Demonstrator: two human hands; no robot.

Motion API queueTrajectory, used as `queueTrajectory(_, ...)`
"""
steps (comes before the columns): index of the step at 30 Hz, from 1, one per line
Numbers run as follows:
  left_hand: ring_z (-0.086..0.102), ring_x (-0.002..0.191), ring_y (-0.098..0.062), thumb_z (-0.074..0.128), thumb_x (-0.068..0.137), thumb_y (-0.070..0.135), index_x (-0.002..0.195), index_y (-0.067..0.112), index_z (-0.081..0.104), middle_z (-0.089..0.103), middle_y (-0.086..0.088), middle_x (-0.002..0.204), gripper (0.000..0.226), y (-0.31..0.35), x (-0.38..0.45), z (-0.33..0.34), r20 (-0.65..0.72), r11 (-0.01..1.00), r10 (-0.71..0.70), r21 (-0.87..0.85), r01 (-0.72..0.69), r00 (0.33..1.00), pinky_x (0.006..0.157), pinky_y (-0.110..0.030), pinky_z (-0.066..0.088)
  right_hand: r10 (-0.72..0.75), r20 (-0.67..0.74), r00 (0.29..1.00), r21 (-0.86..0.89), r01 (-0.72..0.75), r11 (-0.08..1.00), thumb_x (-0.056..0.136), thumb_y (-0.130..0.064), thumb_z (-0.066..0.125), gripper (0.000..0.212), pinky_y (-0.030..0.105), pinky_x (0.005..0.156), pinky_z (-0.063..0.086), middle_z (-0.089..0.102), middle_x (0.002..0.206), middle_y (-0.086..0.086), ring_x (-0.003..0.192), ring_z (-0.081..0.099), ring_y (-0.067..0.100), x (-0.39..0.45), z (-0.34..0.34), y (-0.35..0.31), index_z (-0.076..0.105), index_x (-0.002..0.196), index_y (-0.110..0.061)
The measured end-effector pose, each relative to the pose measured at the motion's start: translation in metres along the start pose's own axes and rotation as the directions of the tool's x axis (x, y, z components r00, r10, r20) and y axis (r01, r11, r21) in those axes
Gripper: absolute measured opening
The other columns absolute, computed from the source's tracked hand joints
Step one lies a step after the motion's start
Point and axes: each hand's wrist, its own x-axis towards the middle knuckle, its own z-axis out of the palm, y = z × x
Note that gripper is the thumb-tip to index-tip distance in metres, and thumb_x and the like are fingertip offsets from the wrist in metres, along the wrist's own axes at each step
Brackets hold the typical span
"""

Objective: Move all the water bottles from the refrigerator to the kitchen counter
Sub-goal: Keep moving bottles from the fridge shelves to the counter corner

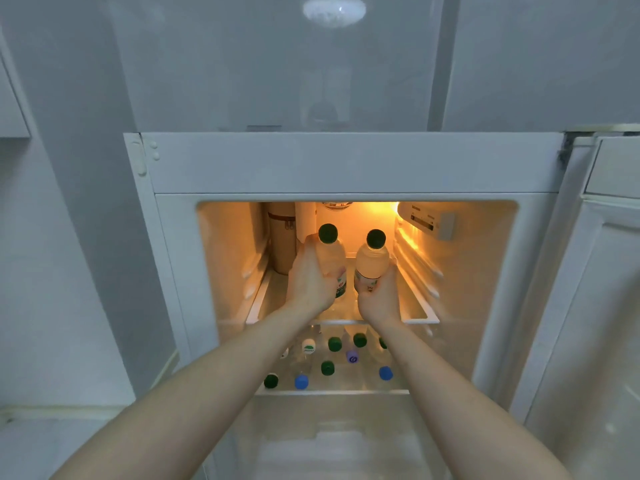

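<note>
Nearest, capped bottles (pixel 327 368) wait on the lower shelf (pixel 332 392). Above, the left hand (pixel 309 282) wraps one green-capped bottle (pixel 330 252) and the right hand (pixel 378 296) another (pixel 371 263), inside the refrigerator (pixel 353 162). Best lift both straight out, clear of the upper shelf's rim (pixel 254 315).

Two bare arms, no sleeve fabric in frame: the slim left forearm (pixel 194 386) & the slim right forearm (pixel 460 393) are uncovered from the btm edge up to the wrists, smooth-surfaced and tapering twd narrow wrists. The left hand (pixel 310 275) shows its back w/ a soft knuckle line; the right hand (pixel 379 292) shows its back & thumb side, fingertips mostly hidden. Hands & wrists are lit brighter than the arms nearer the cam, which look dim & slightly blurred at the edges.
</note>
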Motion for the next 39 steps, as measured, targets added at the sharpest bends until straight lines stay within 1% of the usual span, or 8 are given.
queueTrajectory(9, 0.055, 0.117, -0.009, 0.080, 0.086, 0.028, 0.134, 0.030, 0.047, 0.058, 0.014, 0.127, 0.059, 0.024, -0.090, -0.083, -0.071, 0.993, 0.058, -0.094, -0.065, 0.996, 0.099, -0.037, 0.053, -0.020, -0.044, 0.999, 0.284, 0.032, 0.958, 0.091, -0.013, 0.078, 0.063, 0.030, 0.097, 0.042, 0.058, 0.129, -0.004, 0.122, 0.056, 0.017, -0.097, -0.009, -0.040, 0.041, 0.140, -0.027)
queueTrajectory(13, 0.057, 0.117, -0.007, 0.081, 0.085, 0.033, 0.129, 0.039, 0.049, 0.060, 0.019, 0.125, 0.055, 0.030, -0.148, -0.139, -0.038, 0.989, -0.012, -0.145, 0.006, 0.999, 0.094, -0.039, 0.057, -0.061, 0.004, 0.998, 0.382, 0.055, 0.923, 0.086, -0.020, 0.085, 0.065, 0.031, 0.104, 0.047, 0.062, 0.132, -0.012, 0.125, 0.058, 0.008, -0.155, -0.012, -0.061, 0.047, 0.135, -0.040)
queueTrajectory(16, 0.062, 0.114, -0.007, 0.083, 0.084, 0.027, 0.124, 0.039, 0.054, 0.065, 0.020, 0.120, 0.052, 0.032, -0.197, -0.182, 0.001, 0.978, -0.085, -0.191, 0.083, 0.996, 0.093, -0.040, 0.059, -0.074, 0.067, 0.995, 0.418, 0.039, 0.907, 0.082, -0.020, 0.088, 0.059, 0.029, 0.100, 0.053, 0.067, 0.122, -0.017, 0.114, 0.062, -0.005, -0.203, -0.018, -0.080, 0.055, 0.129, -0.032)
queueTrajectory(20, 0.064, 0.108, 0.001, 0.085, 0.082, 0.017, 0.119, 0.041, 0.057, 0.067, 0.027, 0.112, 0.052, 0.035, -0.266, -0.234, 0.022, 0.957, -0.190, -0.218, 0.190, 0.982, 0.088, -0.024, 0.058, -0.084, 0.174, 0.981, 0.488, -0.012, 0.873, 0.080, -0.010, 0.088, 0.059, 0.026, 0.097, 0.056, 0.071, 0.116, -0.017, 0.111, 0.067, 0.001, -0.266, -0.023, -0.103, 0.058, 0.127, -0.030)
queueTrajectory(24, 0.064, 0.112, -0.005, 0.086, 0.081, 0.020, 0.123, 0.042, 0.057, 0.065, 0.026, 0.118, 0.055, 0.031, -0.336, -0.279, -0.017, 0.937, -0.307, -0.180, 0.299, 0.952, 0.088, -0.029, 0.059, -0.119, 0.315, 0.941, 0.512, -0.063, 0.857, 0.080, 0.001, 0.085, 0.061, 0.016, 0.087, 0.054, 0.072, 0.111, -0.018, 0.103, 0.069, -0.001, -0.327, -0.027, -0.129, 0.058, 0.130, -0.023)
queueTrajectory(29, 0.063, 0.109, 0.002, 0.085, 0.083, 0.021, 0.117, 0.046, 0.058, 0.062, 0.031, 0.115, 0.050, 0.027, -0.418, -0.330, -0.114, 0.911, -0.408, -0.119, 0.395, 0.906, 0.085, -0.027, 0.059, -0.151, 0.518, 0.842, 0.496, -0.152, 0.855, 0.079, 0.003, 0.085, 0.061, 0.032, 0.097, 0.057, 0.074, 0.116, -0.005, 0.108, 0.071, 0.013, -0.397, -0.019, -0.148, 0.060, 0.129, -0.021)
queueTrajectory(34, 0.063, 0.112, -0.005, 0.086, 0.081, 0.025, 0.117, 0.046, 0.057, 0.063, 0.025, 0.115, 0.050, 0.022, -0.486, -0.364, -0.226, 0.857, -0.512, -0.068, 0.511, 0.829, 0.088, -0.032, 0.060, -0.186, 0.686, 0.704, 0.463, -0.224, 0.857, 0.079, -0.002, 0.088, 0.055, 0.028, 0.093, 0.056, 0.076, 0.112, -0.011, 0.106, 0.072, 0.009, -0.455, -0.003, -0.158, 0.062, 0.121, -0.025)
queueTrajectory(39, 0.066, 0.109, -0.003, 0.087, 0.080, 0.022, 0.117, 0.047, 0.056, 0.068, 0.027, 0.112, 0.054, 0.022, -0.549, -0.394, -0.393, 0.783, -0.577, -0.014, 0.622, 0.716, 0.086, -0.021, 0.057, -0.250, 0.858, 0.449, 0.381, -0.231, 0.895, 0.077, -0.009, 0.090, 0.052, 0.032, 0.093, 0.057, 0.076, 0.111, -0.011, 0.105, 0.072, 0.009, -0.509, 0.032, -0.171, 0.063, 0.118, -0.027)
